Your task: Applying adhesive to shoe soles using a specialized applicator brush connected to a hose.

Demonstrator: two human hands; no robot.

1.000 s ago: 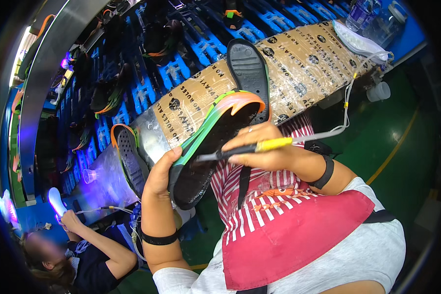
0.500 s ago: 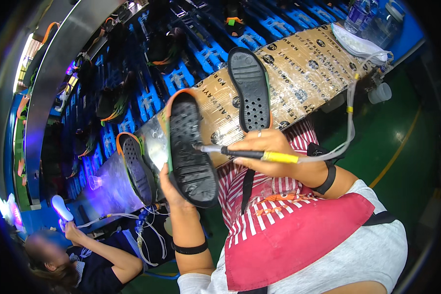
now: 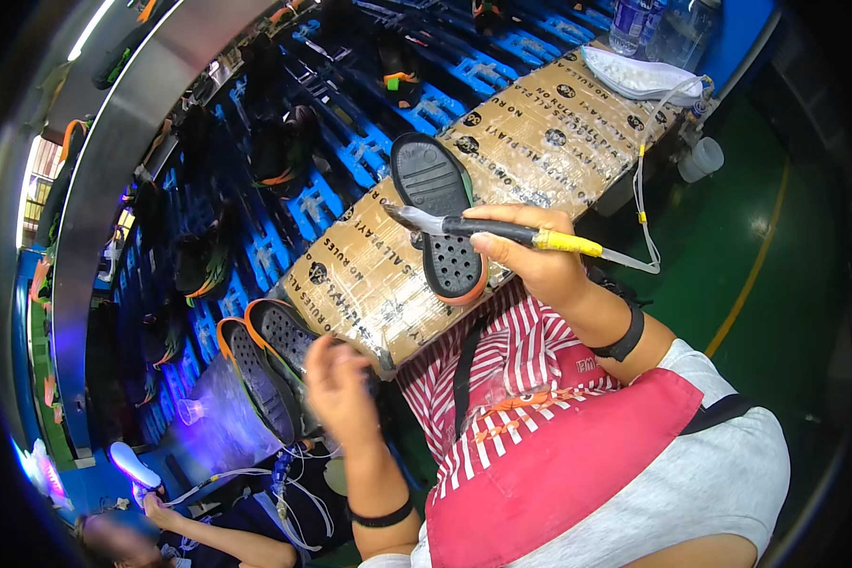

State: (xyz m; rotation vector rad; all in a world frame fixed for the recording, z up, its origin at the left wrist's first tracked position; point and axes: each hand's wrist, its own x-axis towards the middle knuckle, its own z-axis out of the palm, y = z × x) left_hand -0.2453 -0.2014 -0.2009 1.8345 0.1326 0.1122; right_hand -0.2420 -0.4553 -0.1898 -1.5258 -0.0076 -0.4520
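My right hand (image 3: pixel 530 260) grips a glue brush (image 3: pixel 492 230) with a black handle, yellow wrapping and a clear tube trailing from its end. The bristles point left and pass in front of a black shoe sole (image 3: pixel 433 175) lying on the cardboard-topped bench; whether they touch it I cannot tell. This sole has a ribbed part, a patch of round holes and an orange edge. My left hand (image 3: pixel 343 393), slightly blurred, is empty with fingers loosely apart. Beside it lies an orange-rimmed sole (image 3: pixel 284 331), up against a similar sole (image 3: pixel 256 379).
The bench top is printed cardboard (image 3: pixel 530 142) under clear film. Behind it runs a rack with blue holders (image 3: pixel 364 156) carrying shoe parts. A white tray (image 3: pixel 634 76), bottles (image 3: pixel 630 24) and a hanging cup (image 3: pixel 701 159) are at right. Another person's hand (image 3: pixel 161 511) holds a pale sole lower left.
My left hand has let go of the orange-rimmed sole, now lying beside the similar one at left. The brush has come away from that sole and is at the other bench sole.
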